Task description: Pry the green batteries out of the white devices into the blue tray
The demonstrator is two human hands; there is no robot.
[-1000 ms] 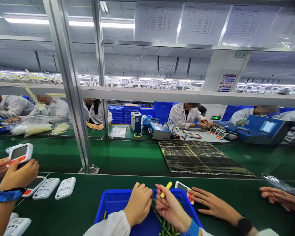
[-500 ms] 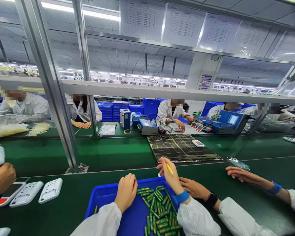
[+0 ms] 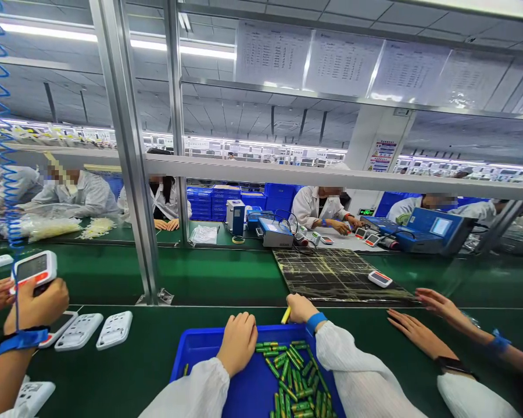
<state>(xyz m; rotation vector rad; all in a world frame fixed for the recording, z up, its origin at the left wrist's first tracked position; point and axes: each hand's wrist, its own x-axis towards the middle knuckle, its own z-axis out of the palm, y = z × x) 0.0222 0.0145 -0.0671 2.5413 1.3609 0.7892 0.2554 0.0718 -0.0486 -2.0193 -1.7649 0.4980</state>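
Note:
A blue tray (image 3: 209, 354) sits in front of me on the green belt, holding several green batteries (image 3: 294, 371). My left hand (image 3: 239, 342) is curled into a loose fist over the tray's far left part; I cannot see anything in it. My right hand (image 3: 300, 307) is beyond the tray's far rim and pinches a small yellow item (image 3: 285, 315), with a blue wrist strap (image 3: 316, 321) around the wrist.
A co-worker's hands (image 3: 35, 302) at left hold a white and red device (image 3: 33, 268), with white devices (image 3: 96, 331) lying beside. Another person's hands (image 3: 422, 319) rest at right. A dark mat (image 3: 331, 273) carries one device (image 3: 380, 279). Metal posts (image 3: 131, 174) stand ahead.
My right hand has dropped from above the belt to the tray's far rim with the yellow item. The neighbour's near hand has slid out from behind it. A device on the mat has moved right.

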